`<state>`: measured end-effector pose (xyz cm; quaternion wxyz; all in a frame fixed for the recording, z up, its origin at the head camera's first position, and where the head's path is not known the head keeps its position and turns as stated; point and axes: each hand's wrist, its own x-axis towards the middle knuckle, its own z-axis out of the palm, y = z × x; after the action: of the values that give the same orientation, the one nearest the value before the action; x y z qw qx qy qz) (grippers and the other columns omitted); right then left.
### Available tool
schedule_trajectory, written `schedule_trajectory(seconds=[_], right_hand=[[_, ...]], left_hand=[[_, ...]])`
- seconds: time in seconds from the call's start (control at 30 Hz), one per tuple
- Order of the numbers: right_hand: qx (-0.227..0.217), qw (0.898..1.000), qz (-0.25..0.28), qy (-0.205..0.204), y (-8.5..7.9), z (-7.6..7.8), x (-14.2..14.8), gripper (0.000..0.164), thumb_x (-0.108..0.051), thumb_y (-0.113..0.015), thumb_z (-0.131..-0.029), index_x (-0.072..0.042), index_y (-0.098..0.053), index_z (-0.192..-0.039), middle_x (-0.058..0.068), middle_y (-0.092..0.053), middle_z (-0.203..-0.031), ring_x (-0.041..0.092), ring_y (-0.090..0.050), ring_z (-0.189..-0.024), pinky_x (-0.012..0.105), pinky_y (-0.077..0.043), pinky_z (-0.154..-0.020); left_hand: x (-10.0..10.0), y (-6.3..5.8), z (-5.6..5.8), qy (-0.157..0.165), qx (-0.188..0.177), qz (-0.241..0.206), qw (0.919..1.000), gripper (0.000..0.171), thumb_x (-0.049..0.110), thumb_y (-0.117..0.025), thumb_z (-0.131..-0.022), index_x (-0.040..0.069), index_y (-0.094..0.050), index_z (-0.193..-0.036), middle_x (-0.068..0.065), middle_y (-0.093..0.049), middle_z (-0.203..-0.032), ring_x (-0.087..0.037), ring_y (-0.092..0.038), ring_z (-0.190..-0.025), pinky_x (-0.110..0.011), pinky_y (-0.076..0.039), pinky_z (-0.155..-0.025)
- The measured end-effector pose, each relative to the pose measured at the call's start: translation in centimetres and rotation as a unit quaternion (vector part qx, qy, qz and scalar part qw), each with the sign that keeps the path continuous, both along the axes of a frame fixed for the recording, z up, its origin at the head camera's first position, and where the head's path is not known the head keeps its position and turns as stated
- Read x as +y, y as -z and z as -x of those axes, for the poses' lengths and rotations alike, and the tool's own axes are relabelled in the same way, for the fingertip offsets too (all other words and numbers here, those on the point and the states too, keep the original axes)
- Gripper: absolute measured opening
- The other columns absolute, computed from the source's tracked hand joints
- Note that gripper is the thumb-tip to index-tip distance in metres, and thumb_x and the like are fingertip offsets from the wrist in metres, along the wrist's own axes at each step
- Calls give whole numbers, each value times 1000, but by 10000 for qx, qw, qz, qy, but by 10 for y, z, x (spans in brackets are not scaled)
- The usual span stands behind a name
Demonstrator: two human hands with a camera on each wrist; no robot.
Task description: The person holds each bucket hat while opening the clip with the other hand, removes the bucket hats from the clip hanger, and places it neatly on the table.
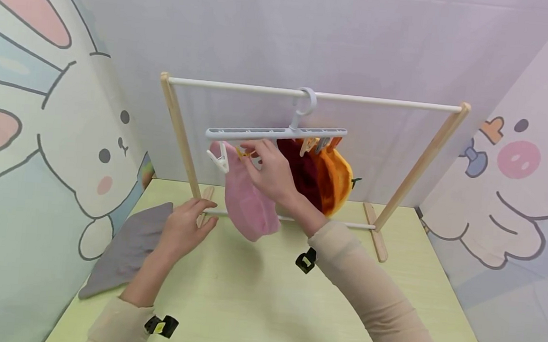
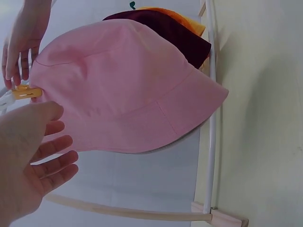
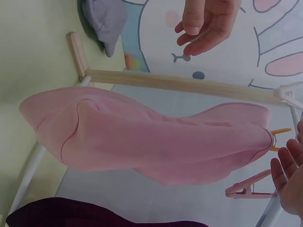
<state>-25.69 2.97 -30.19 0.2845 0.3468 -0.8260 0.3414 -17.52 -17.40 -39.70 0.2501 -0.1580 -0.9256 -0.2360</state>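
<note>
A pink bucket hat (image 1: pixel 247 201) hangs from the light grey hanger (image 1: pixel 257 133), held at its edge by a yellow clip (image 2: pixel 27 92). The fingertips of my right hand (image 1: pixel 274 173) are right at that clip, fingers loosely extended in the right wrist view. My left hand (image 1: pixel 185 226) is held left of the hat with its fingers spread and nothing in them; it appears beside the hat in the left wrist view. A white clip (image 1: pixel 220 159) dangles at the hanger's left end. In the right wrist view a pink clip (image 3: pixel 246 188) hangs beside the hat.
A dark maroon hat (image 2: pixel 156 35) and an orange one with a green stem (image 1: pixel 338 179) hang at the hanger's right. The hanger hooks over the white rail (image 1: pixel 381 101) of a wooden-legged rack (image 1: pixel 421 169). A grey cloth hat (image 1: pixel 128 248) lies at the table's left.
</note>
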Motion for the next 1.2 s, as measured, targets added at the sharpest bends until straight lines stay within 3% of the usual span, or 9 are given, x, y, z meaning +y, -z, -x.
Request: schedule_trajectory(seconds=[0.33,0.5,0.63,0.87,1.2], right_hand=[[23,9999,56,-146,1,7,12,28,-12,-62,-85,-6,-61,-112,7,-61,-105,20,-60,-90,30,-51,-76],[50,9999,43,-145,4,11,18,29,-10,-61,-85,-6,-60,-114,7,-61,-105,20,-61,-89,31,-51,-78],[63,10000,11,-45,6,14,22,28,-11,-61,-86,-7,-60,-114,7,-61,-105,18,-61,-88,26,-50,-78],[53,10000,-44,16,9,19,27,26,-10,-60,-87,-6,-61,-112,7,-62,-102,15,-62,-86,26,-50,-78],[-38,9999,-39,145,11,23,33,25,-12,-60,-88,-7,-61,-112,5,-62,-101,14,-61,-88,24,-50,-78]], left_hand=[[17,-3,5,379,419,-308,9979,37,20,-73,-75,7,-63,-108,-8,-64,-105,-28,-60,-102,-42,-49,-82],[23,-6,6,393,279,-486,9977,42,20,-74,-74,7,-62,-111,-9,-63,-108,-33,-53,-116,-44,-45,-90],[30,-8,6,371,223,-587,9973,45,20,-75,-73,4,-61,-113,-11,-63,-109,-33,-52,-116,-46,-43,-93],[44,-14,7,358,172,-631,9972,49,23,-76,-72,4,-60,-114,-11,-63,-106,-26,-57,-99,-41,-48,-82],[66,-6,10,29,-138,-980,9951,55,31,-74,-74,6,-56,-119,-11,-60,-113,-27,-57,-102,-43,-49,-80]])
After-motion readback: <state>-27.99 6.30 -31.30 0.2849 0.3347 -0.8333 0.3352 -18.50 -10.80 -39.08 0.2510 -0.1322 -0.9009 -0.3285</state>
